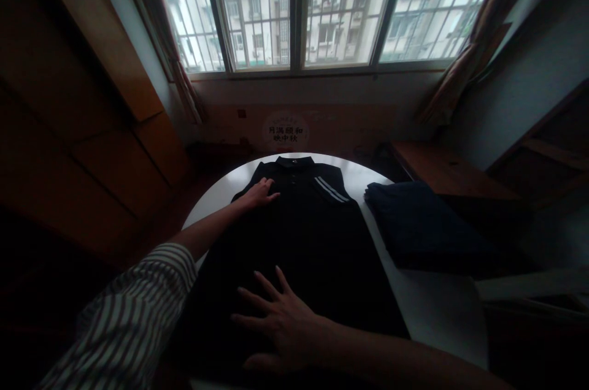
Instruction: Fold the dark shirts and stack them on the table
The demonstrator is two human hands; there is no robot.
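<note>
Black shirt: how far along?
Done: a dark garment lies folded on the round white table. In hand: a black polo shirt lies spread flat, left hand near its collar, right hand flat on its lower part. Left: that shirt is not yet folded.

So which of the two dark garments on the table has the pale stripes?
The collared black shirt lying spread flat under the left hand and right hand; the folded dark pile to its right shows no stripes.
</note>
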